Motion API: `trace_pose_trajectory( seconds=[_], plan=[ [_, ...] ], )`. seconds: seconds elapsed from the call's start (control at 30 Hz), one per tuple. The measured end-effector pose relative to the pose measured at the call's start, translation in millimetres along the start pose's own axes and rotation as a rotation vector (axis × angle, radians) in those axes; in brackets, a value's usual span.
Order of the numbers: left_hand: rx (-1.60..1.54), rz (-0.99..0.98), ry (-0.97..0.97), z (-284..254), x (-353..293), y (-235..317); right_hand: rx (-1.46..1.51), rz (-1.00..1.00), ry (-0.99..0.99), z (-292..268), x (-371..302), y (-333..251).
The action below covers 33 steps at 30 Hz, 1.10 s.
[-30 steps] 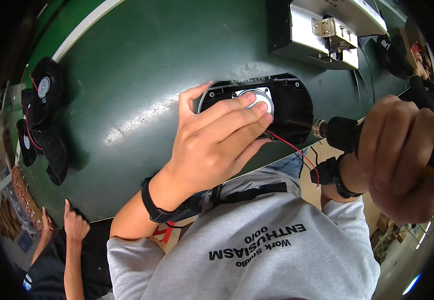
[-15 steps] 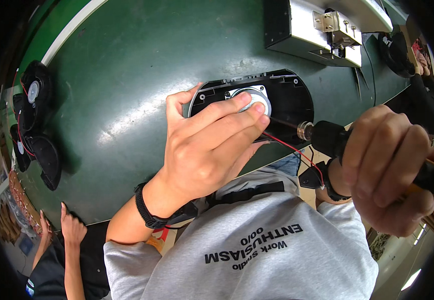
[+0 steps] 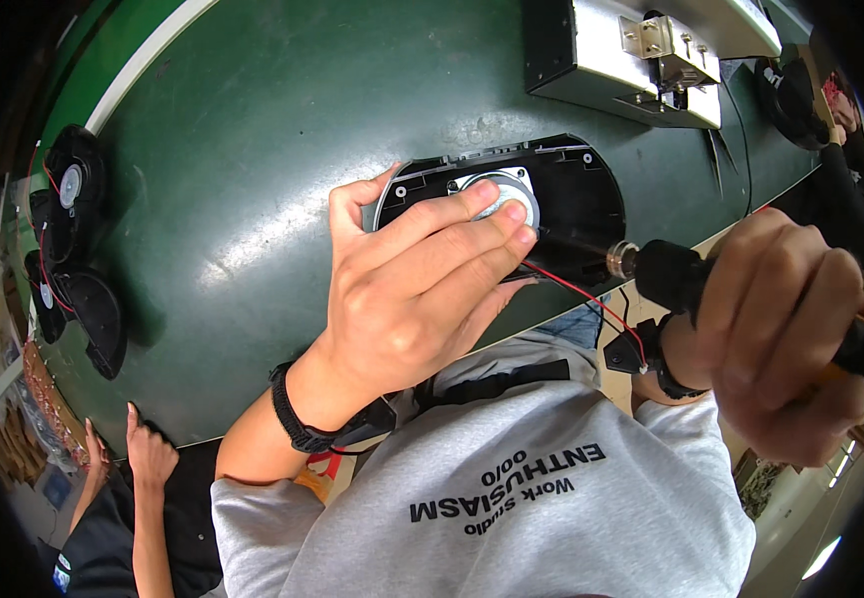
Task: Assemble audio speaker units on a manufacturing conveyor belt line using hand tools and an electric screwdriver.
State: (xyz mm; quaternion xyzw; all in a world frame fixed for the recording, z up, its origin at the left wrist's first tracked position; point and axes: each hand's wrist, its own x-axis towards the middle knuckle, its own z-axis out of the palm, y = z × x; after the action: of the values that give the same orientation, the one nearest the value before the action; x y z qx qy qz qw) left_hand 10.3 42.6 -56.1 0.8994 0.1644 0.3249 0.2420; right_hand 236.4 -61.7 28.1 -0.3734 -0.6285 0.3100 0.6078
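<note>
Fastening step: left hand (image 3: 422, 289) presses flat, ungrasping, on the black oval plastic speaker frame (image 3: 512, 214) lying on the green bench (image 3: 253, 149), while the right hand (image 3: 791, 349), grip clenched around a black powered screwdriver (image 3: 676, 274), must next seat its tip squarely on a screw at the frame's right edge.

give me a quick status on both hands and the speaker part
Left hand flat on the black speaker frame, fingers over its round metal centre. Right hand shut on a powered screwdriver, tip at the frame. Red wire trails beside it.
</note>
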Motion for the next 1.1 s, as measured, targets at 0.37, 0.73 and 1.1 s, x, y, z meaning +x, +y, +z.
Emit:
trace_pose_trajectory(
  seconds=[0.37, 0.73, 1.1],
  plan=[
    [-0.086, -0.032, 0.03, -4.6, 6.8, 2.7, 0.049, -0.014, -0.055, -8.8, 9.4, -12.8],
    [-0.148, -0.032, 0.098, 0.9, 0.2, 0.6, 0.194, 0.009, 0.094, 25.9, 17.5, -34.8],
    [-0.133, 0.0, 0.086, 1.2, 1.4, 0.8, 0.132, 0.092, -0.077, 4.7, 17.5, -30.3]
  ],
)
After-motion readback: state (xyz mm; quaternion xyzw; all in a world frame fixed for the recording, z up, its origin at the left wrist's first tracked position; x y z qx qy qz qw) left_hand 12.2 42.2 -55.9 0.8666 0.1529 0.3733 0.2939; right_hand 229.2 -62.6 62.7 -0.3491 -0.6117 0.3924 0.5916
